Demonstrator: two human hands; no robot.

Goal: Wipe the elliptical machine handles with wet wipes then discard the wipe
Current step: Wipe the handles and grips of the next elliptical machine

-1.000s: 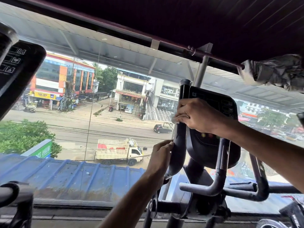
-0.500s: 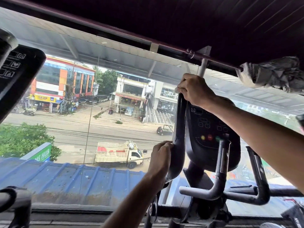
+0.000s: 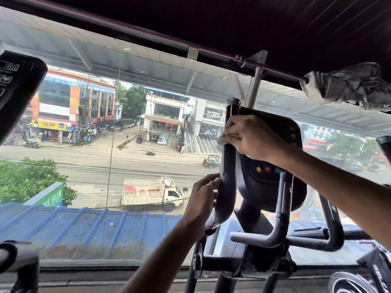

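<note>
Hidden or unclear: wet wipe (image 3: 224,140) mostly covered, only a pale edge showing at the fingertips of the right hand (image 3: 251,138). Part of the console (image 3: 268,178) screened by that hand and forearm. Base of the elliptical machine (image 3: 243,263) cut off at the lower edge. Second console (image 3: 18,92) cropped at the left edge; another black grip (image 3: 385,146) cropped at the right.

Setting: upper-floor room facing a large window (image 3: 110,166). Dark ceiling above, with a rail carrying a bunched grey curtain (image 3: 349,85) at the right. Outside: blue corrugated roof (image 3: 84,227) just below the glass, street with a parked truck (image 3: 151,192), shopfronts, trees.

Task item: left handle (image 3: 227,178), black, long axis near upright, capped top pointing up toward the rail, lower end bending left and down. Two shorter fixed grips (image 3: 279,210) curving below the console.

Hands: right hand closed around the upper handle, pressing the wipe against it. Left hand (image 3: 204,197) curled narrow around the lower bend, fingers touching the grip.
</note>
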